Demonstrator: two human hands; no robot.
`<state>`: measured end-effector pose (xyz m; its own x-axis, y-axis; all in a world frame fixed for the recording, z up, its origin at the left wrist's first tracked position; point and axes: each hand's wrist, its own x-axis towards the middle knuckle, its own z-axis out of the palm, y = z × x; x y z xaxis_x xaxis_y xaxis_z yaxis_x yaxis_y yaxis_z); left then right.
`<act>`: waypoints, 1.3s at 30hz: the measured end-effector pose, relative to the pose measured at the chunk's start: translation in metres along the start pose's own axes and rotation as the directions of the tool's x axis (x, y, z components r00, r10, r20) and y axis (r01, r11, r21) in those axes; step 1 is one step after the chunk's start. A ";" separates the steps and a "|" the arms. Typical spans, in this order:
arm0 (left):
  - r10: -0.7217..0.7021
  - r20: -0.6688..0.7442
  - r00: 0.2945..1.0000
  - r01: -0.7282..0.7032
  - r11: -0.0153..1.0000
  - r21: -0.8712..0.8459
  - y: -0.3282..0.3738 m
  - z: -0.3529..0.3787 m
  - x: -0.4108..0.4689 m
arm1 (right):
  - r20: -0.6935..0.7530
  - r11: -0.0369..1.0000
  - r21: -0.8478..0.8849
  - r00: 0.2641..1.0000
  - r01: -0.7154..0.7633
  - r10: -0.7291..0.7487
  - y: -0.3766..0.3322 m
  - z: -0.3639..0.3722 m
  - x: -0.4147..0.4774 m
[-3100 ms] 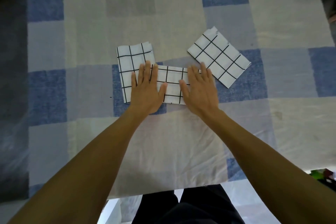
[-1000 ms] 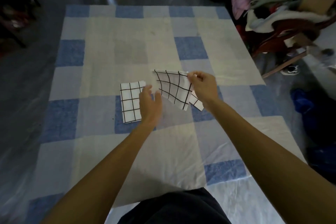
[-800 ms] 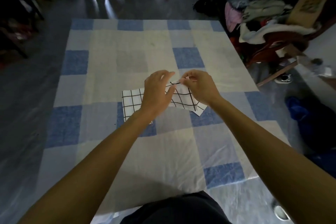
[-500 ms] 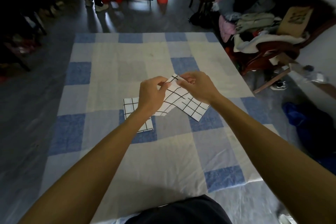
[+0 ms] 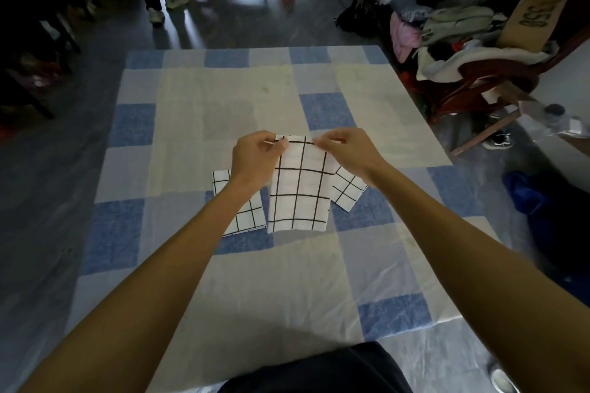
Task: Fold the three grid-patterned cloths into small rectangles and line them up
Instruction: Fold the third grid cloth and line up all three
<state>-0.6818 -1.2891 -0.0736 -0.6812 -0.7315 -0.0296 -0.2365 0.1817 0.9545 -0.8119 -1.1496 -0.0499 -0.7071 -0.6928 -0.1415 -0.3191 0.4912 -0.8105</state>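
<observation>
Left hand [image 5: 252,163] and right hand [image 5: 348,153] each pinch one top corner of the middle grid cloth [image 5: 300,195] between thumb and fingers. It hangs over the counter [image 5: 255,281]. The left folded cloth [image 5: 247,217] and right folded cloth [image 5: 346,190] lie flat on either side, partly hidden.

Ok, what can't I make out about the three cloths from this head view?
Head view only:
Left folded cloth: middle covered by the left hand and forearm; its fold cannot be checked.
Right folded cloth: mostly behind the held cloth and right hand; only a corner shows.
Held cloth: top corners hidden in the pinching fingers; its layer count, and whether its lower edge touches the sheet, cannot be told.
</observation>
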 end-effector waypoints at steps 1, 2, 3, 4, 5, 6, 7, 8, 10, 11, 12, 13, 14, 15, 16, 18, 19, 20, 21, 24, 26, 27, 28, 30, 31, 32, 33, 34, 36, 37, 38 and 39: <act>-0.048 -0.005 0.999 0.048 0.999 -0.025 -0.005 0.002 0.002 | 0.024 0.997 0.045 0.998 -0.057 0.056 0.009 0.003 0.005; -0.090 0.001 0.996 0.090 0.995 -0.040 -0.009 0.005 0.001 | 0.044 0.991 0.069 0.992 -0.117 0.114 0.017 0.005 0.007; -0.149 -0.009 0.989 0.149 0.988 -0.032 -0.016 0.012 0.010 | 0.085 0.979 0.104 0.982 -0.178 0.169 0.029 0.008 0.020; -0.196 -0.013 0.980 0.196 0.980 -0.026 -0.024 0.016 0.016 | 0.105 0.967 0.116 0.971 -0.225 0.213 0.040 0.012 0.029; -0.231 0.002 0.973 0.231 0.972 -0.042 -0.030 0.016 0.013 | 0.090 0.960 0.120 0.966 -0.253 0.243 0.046 0.018 0.028; -0.257 0.020 0.966 0.257 0.965 -0.042 -0.037 0.015 0.012 | 0.077 0.955 0.121 0.962 -0.270 0.262 0.051 0.023 0.028; -0.278 0.021 0.960 0.279 0.960 -0.034 -0.046 0.018 0.016 | 0.073 0.951 0.127 0.958 -0.283 0.276 0.059 0.030 0.034; -0.299 0.015 0.954 0.299 0.954 -0.019 -0.054 0.022 0.020 | 0.085 0.947 0.122 0.953 -0.298 0.290 0.067 0.035 0.041; -0.351 0.003 0.936 0.351 0.936 0.008 -0.071 0.031 0.025 | 0.110 0.941 0.104 0.944 -0.323 0.312 0.083 0.047 0.052; -0.372 -0.002 0.928 0.372 0.928 0.024 -0.079 0.034 0.028 | 0.116 0.938 0.100 0.941 -0.331 0.319 0.091 0.052 0.058; -0.389 -0.006 0.921 0.389 0.920 0.040 -0.086 0.037 0.032 | 0.119 0.940 0.085 0.940 -0.330 0.320 0.098 0.057 0.064; -0.408 -0.011 0.913 0.408 0.911 0.057 -0.093 0.041 0.036 | 0.125 0.946 0.061 0.943 -0.317 0.308 0.104 0.060 0.071; -0.426 -0.018 0.905 0.426 0.902 0.074 -0.098 0.044 0.040 | 0.123 0.952 0.033 0.946 -0.304 0.298 0.110 0.064 0.076; -0.442 -0.027 0.897 0.442 0.892 0.090 -0.104 0.047 0.045 | 0.122 0.956 0.010 0.949 -0.294 0.291 0.115 0.067 0.082; -0.454 -0.036 0.890 0.455 0.884 0.103 -0.111 0.051 0.049 | 0.121 0.958 -0.003 0.951 -0.286 0.284 0.119 0.070 0.087; -0.461 -0.056 0.886 0.464 0.875 0.141 -0.121 0.056 0.059 | 0.111 0.965 -0.040 0.959 -0.257 0.260 0.128 0.077 0.098; -0.460 -0.068 0.886 0.464 0.870 0.165 -0.126 0.059 0.064 | 0.105 0.966 -0.067 0.961 -0.248 0.254 0.130 0.078 0.103; -0.461 -0.079 0.884 0.467 0.865 0.180 -0.130 0.061 0.069 | 0.102 0.965 -0.093 0.962 -0.244 0.253 0.133 0.081 0.108; -0.465 -0.087 0.881 0.473 0.861 0.188 -0.133 0.063 0.073 | 0.101 0.965 -0.116 0.964 -0.236 0.248 0.135 0.082 0.113; -0.469 -0.118 0.875 0.484 0.849 0.213 -0.140 0.069 0.084 | 0.108 0.965 -0.158 0.968 -0.209 0.227 0.137 0.085 0.125; -0.440 -0.135 0.888 0.460 0.850 0.256 -0.144 0.072 0.089 | 0.094 0.970 -0.141 0.972 -0.199 0.213 0.139 0.086 0.130; -0.423 -0.136 0.896 0.444 0.853 0.274 -0.145 0.074 0.090 | 0.071 0.972 -0.133 0.976 -0.196 0.207 0.140 0.085 0.131; -0.407 -0.137 0.903 0.429 0.858 0.282 -0.146 0.075 0.090 | 0.037 0.973 -0.129 0.979 -0.194 0.200 0.143 0.083 0.131; -0.366 -0.167 0.915 0.400 0.876 0.269 -0.147 0.079 0.088 | -0.057 0.968 -0.174 0.983 -0.181 0.174 0.153 0.075 0.130; -0.330 -0.203 0.922 0.376 0.888 0.266 -0.147 0.082 0.086 | -0.097 0.955 -0.234 0.982 -0.180 0.161 0.160 0.069 0.128; -0.284 -0.236 0.929 0.344 0.898 0.275 -0.147 0.085 0.084 | -0.124 0.935 -0.299 0.979 -0.191 0.161 0.169 0.062 0.127; -0.239 -0.250 0.938 0.308 0.906 0.292 -0.145 0.089 0.081 | -0.137 0.908 -0.365 0.976 -0.208 0.169 0.177 0.056 0.125; -0.203 -0.237 0.950 0.271 0.912 0.308 -0.143 0.094 0.078 | -0.135 0.877 -0.425 0.974 -0.224 0.184 0.184 0.049 0.123; -0.158 -0.159 0.975 0.202 0.925 0.321 -0.140 0.104 0.071 | -0.109 0.830 -0.506 0.972 -0.233 0.207 0.194 0.042 0.118; -0.148 -0.116 0.982 0.178 0.931 0.319 -0.138 0.110 0.067 | -0.105 0.822 -0.521 0.974 -0.228 0.203 0.197 0.041 0.117; -0.142 -0.082 0.986 0.161 0.935 0.317 -0.137 0.115 0.063 | -0.106 0.825 -0.518 0.974 -0.226 0.201 0.198 0.040 0.116; -0.136 -0.057 0.989 0.147 0.937 0.317 -0.135 0.120 0.060 | -0.109 0.835 -0.495 0.971 -0.239 0.214 0.198 0.040 0.116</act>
<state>-0.7741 -1.2790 -0.2402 -0.6018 -0.7859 -0.1421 -0.5413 0.2706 0.7961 -0.9313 -1.1541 -0.2495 -0.8232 -0.5103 -0.2489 -0.4097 0.8374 -0.3618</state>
